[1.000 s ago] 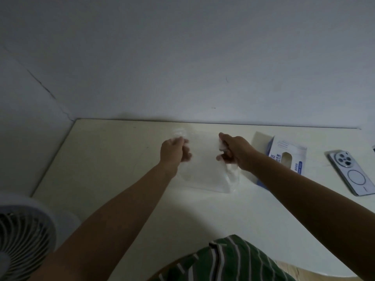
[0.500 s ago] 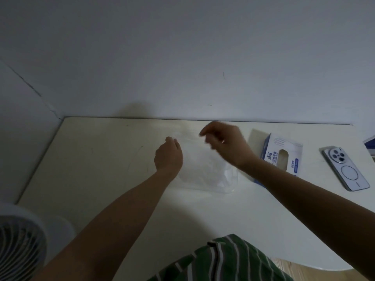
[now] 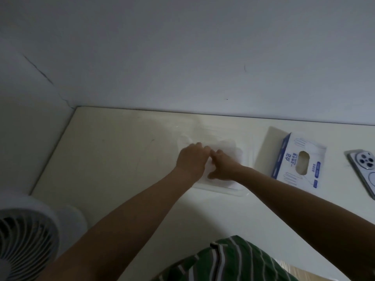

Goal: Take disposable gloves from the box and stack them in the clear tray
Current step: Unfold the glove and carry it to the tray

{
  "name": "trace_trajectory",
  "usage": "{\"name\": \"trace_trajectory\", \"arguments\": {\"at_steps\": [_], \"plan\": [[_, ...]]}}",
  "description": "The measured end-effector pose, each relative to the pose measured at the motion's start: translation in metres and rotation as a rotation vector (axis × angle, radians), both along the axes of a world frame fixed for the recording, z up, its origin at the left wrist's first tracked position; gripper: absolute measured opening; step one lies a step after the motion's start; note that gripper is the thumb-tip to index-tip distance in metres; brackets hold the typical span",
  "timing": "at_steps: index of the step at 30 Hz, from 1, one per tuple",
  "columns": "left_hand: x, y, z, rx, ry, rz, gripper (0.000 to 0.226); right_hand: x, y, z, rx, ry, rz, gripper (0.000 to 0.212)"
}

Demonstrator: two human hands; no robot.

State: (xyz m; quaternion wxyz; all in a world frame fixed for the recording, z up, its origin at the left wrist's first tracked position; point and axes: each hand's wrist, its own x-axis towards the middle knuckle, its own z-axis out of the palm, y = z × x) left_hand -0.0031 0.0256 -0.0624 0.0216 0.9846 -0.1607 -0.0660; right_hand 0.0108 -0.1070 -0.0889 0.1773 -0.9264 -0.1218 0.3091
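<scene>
Both hands, left (image 3: 191, 159) and right (image 3: 222, 166), pressed a thin glove (image 3: 227, 147) flat into the clear tray (image 3: 229, 191), likely squaring the stack; grip indiscernible. Box (image 3: 300, 161) lay right, on surface (image 3: 113, 151).

head-worn view, angled down, close over table (image 3: 121, 159)

The tabletop (image 3: 121, 159) runs back to a wall (image 3: 182, 57). Near its middle lies the clear tray (image 3: 246, 159), with gloves (image 3: 227, 146) lying in it. The left hand (image 3: 191, 159) and right hand (image 3: 222, 167) rest side by side over the tray, fingertips touching, on the gloves. Right of the tray, just beside it, lies the glove box (image 3: 298, 161); farther right, apart from the box, lies a phone (image 3: 365, 169). A fan (image 3: 24, 240) stands at the near left, before the tabletop.
</scene>
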Motion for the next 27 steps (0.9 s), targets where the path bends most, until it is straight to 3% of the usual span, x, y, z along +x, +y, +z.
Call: {"name": "trace_trajectory", "arguments": {"at_steps": [4,9,16,20,23,25,27], "plan": [[0.008,0.009,-0.018,0.098,0.436,0.153,0.088,0.002,-0.002,-0.010,-0.116,-0.011,0.042,0.098],[0.016,0.015,-0.030,0.102,0.488,0.140,0.109,0.001,-0.011,-0.022,-0.216,-0.015,0.083,0.109],[0.021,0.011,-0.039,0.247,0.512,0.104,0.121,-0.001,-0.004,-0.035,-0.178,-0.053,0.066,0.095],[0.016,0.011,-0.040,0.345,0.503,0.072,0.118,-0.003,-0.001,-0.030,-0.190,-0.066,0.123,0.095],[0.014,0.011,-0.033,0.232,0.547,0.180,0.114,0.001,0.002,-0.018,-0.211,0.000,0.171,0.100],[0.018,0.010,-0.022,0.176,0.545,0.208,0.089,0.005,-0.001,-0.003,-0.211,0.032,0.207,0.090],[0.024,0.005,-0.007,0.246,0.532,0.167,0.054,0.009,-0.006,0.015,-0.166,-0.048,0.230,0.064]]}}
